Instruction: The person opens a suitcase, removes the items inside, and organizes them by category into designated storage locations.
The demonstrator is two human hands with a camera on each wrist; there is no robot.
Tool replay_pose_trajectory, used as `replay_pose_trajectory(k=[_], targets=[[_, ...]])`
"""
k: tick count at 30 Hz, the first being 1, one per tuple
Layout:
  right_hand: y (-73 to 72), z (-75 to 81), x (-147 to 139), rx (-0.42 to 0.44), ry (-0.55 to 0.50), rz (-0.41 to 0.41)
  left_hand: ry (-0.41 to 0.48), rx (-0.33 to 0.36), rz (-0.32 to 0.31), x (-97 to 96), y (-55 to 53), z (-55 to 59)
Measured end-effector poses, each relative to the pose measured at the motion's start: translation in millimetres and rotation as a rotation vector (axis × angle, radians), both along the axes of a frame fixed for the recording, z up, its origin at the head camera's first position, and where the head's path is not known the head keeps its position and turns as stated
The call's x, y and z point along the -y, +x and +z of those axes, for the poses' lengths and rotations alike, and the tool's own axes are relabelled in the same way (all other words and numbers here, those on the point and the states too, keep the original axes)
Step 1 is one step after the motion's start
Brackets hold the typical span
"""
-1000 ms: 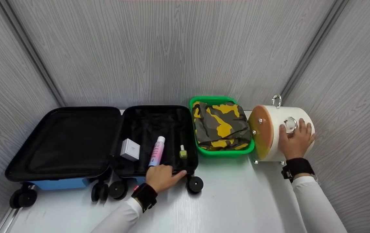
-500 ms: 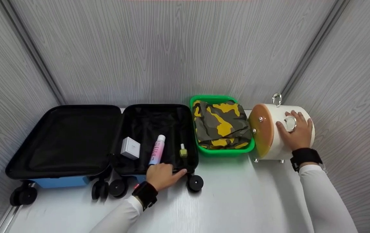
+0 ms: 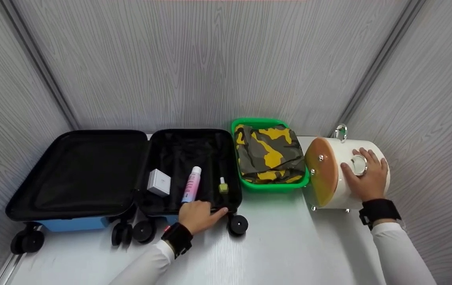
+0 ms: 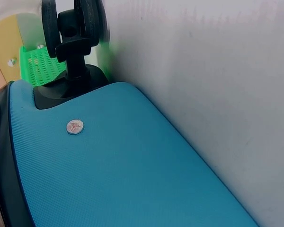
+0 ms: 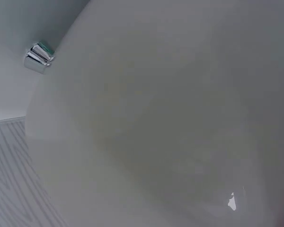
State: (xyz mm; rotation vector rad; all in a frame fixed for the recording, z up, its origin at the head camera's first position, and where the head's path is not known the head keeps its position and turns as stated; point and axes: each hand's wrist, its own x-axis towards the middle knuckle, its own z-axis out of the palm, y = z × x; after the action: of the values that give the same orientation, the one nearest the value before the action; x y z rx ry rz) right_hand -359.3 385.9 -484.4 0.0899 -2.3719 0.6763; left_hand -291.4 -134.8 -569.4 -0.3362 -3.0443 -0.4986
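Observation:
My left hand [image 3: 195, 217] bends over the front rim of the right half of an open suitcase [image 3: 178, 146], thumb stretched along it; the fingertips are hidden. Inside this half are a white box [image 3: 159, 183], a pink-and-blue spray can [image 3: 192, 184] and a small yellow-green nail polish bottle [image 3: 223, 186]. The left wrist view shows the suitcase's blue shell [image 4: 123, 161]. My right hand [image 3: 369, 178] rests with spread fingers on a cream rounded container [image 3: 348, 190], around its silver ring [image 3: 363, 165]. Only the container's blurred cream surface [image 5: 146, 118] fills most of the right wrist view.
A green basket [image 3: 275, 187] with folded yellow-and-grey camouflage cloth [image 3: 273, 152] stands between suitcase and container. The suitcase's left half [image 3: 83, 174] lies open beside the right half. Black wheels [image 3: 238, 225] stick out in front. Grey walls [image 3: 206, 59] stand behind and at both sides.
The right hand first turned and shifted on the container. The container has since moved towards me and slightly right under that hand. The left hand and the suitcase have stayed put.

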Motion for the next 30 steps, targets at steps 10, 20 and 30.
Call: replay_pose_trajectory(k=[10,20,30], targets=[[41.5,3.0,-6,-0.031,-0.077,0.162,-0.005,-0.023,0.02,1.7,0.3,-1.8],[12.1,97.8,-35,0.326,-0.115,0.038,0.006,-0.033,0.018,2.3,-1.0,-0.6],[-40.9,116.8,-40,0.867,0.371,0.259,-0.001,-0.014,0.009,-1.1,1.4,-0.6]])
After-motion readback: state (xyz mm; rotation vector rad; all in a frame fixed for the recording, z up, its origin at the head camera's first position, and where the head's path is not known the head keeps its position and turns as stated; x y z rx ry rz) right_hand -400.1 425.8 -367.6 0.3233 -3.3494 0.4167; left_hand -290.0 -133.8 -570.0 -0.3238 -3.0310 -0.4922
